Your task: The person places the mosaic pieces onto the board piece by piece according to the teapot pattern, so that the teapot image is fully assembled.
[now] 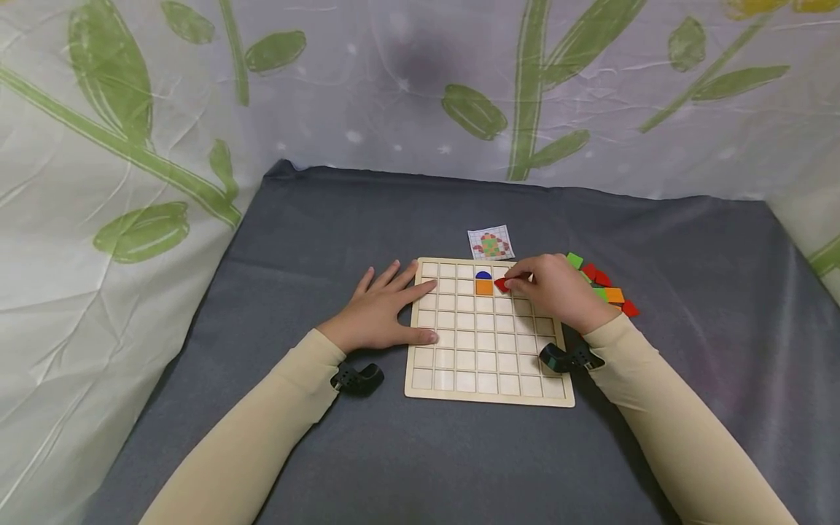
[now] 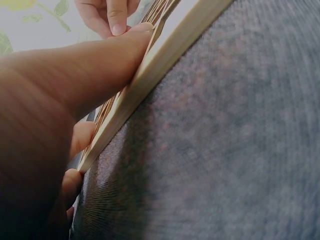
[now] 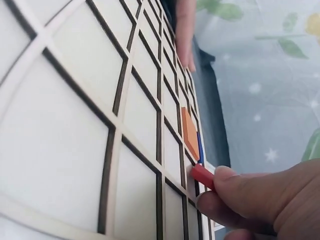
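A wooden grid board [image 1: 453, 361] lies on the cloth. Two pieces sit in its upper cells: a blue half-round [image 1: 483, 275] and, just below it, an orange square [image 1: 484, 287]. My right hand [image 1: 558, 288] pinches a red piece [image 3: 203, 176] between thumb and finger, over the cell to the right of the orange square. Part of the red piece is hidden by the fingertips. With fingers spread, my left hand [image 1: 377, 310] rests on the board's left edge, its thumb [image 2: 115, 60] lying across the rim.
Beyond the board's far edge lies a small printed pattern card [image 1: 491, 243]. Several loose green, red and orange pieces [image 1: 613, 294] are heaped right of the board, partly behind the right hand. Grey cloth [image 1: 407, 467] covers the table, and a leaf-printed curtain [image 1: 394, 95] hangs behind.
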Demonstrator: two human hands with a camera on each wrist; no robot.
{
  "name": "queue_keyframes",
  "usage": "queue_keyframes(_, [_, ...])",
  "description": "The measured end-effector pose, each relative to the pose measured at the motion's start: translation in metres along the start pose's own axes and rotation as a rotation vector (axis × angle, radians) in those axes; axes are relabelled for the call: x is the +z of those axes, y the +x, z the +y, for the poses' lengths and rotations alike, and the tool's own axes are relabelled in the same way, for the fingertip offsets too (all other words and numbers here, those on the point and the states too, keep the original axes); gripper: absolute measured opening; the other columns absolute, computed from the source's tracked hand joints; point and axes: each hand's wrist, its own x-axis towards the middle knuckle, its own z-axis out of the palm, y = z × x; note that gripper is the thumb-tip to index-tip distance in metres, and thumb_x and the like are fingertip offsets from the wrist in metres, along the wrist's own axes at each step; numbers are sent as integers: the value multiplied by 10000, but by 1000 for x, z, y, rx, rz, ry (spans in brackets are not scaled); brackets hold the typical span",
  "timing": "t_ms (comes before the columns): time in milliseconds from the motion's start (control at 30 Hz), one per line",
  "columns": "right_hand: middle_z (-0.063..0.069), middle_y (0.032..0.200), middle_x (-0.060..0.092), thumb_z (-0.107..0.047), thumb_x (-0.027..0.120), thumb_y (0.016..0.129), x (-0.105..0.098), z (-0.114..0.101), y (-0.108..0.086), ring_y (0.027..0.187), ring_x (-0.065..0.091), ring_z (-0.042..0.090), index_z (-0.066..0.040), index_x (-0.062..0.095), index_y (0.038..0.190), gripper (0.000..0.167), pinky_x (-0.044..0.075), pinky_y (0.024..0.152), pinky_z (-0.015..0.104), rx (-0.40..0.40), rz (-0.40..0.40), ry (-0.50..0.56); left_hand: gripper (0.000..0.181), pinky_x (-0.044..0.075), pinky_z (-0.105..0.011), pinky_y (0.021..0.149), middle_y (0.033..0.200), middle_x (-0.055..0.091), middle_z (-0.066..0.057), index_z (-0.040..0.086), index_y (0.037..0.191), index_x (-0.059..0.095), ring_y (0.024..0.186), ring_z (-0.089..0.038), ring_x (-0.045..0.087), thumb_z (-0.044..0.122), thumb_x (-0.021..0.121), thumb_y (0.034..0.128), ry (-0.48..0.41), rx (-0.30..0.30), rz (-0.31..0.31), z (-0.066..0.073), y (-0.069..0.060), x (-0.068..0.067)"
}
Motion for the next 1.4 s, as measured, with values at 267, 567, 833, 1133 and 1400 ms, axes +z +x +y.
queue_keyframes(267, [66,964,779,-128,778,971,5,-1,-1,845,665,210,-53,809,1009,89,554,766,376,-5,-23,35,958,-133,-598,1263,1771,-4,12,378,1670,276,1637,-282,-69,779,650,884,5,-13,-5,0,0,0])
queue_keyframes(567, [62,940,777,-124,777,970,8,-1,-3,827,691,193,-36,787,1009,96,582,777,397,-24,-56,22,966,-132,-598,1264,1770,-8,13,379,1670,272,1636,-278,-74,776,661,879,1,-20,-8,2,-1,0])
queue_keyframes(833, [62,920,772,-110,778,965,9,0,-4,792,677,183,-39,807,994,83,573,746,379,-48,-55,12,976,-131,-596,1265,1769,-10,18,381,1670,266,1636,-279,-73,780,663,874,7,-26,-9,2,-1,0])
queue_keyframes(1133, [106,1033,790,-104,765,974,5,4,-8,899,707,228,-21,823,1081,148,604,815,440,-64,-70,21,965,-139,-587,1265,1770,-15,23,392,1668,266,1635,-272,-82,792,647,877,4,-15,-18,2,0,1])
queue_keyframes(1400, [120,1048,789,-105,761,976,0,5,-11,902,717,236,-3,811,1124,186,609,822,445,-86,-75,0,965,-123,-598,1267,1770,2,14,375,1668,278,1636,-283,-65,767,670,879,6,-20,-5,3,-2,0])
